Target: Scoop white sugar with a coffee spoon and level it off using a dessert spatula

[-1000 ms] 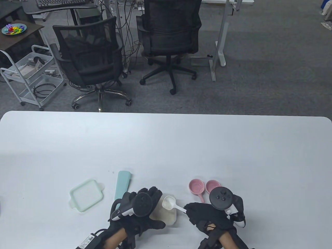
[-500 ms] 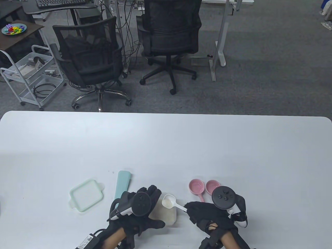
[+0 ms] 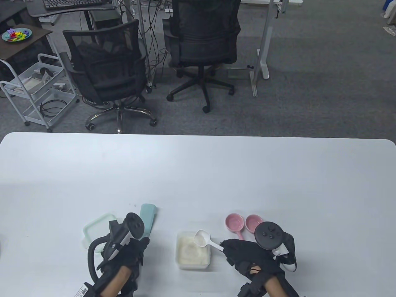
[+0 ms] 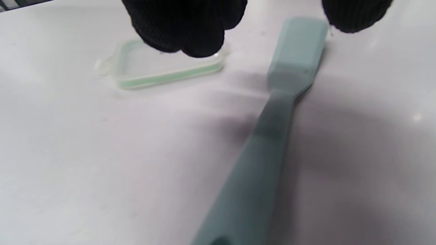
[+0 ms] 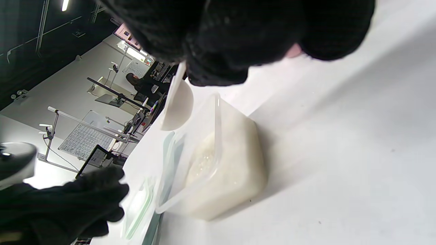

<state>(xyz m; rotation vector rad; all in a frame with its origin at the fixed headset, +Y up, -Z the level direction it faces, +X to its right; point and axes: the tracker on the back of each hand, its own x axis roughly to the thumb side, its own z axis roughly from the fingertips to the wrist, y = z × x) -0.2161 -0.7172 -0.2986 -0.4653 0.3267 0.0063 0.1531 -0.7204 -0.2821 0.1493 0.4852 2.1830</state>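
Over the spatula (image 3: 148, 217) now, left hand (image 3: 131, 252).

Nothing really readable here. There's a white tag (image 3: 81, 290) with tiny print on the left wrist cable, bottom left of the table view, but it's way too small to make out.

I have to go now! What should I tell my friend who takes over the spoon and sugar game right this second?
Right hand holds the coffee spoon, filled with sugar, over the sugar box.
Left hand is open above the spatula handle, not gripping it.
The lid lies left of the spatula.
Done: scoop.
Left: pick up the spatula and level the spoon.
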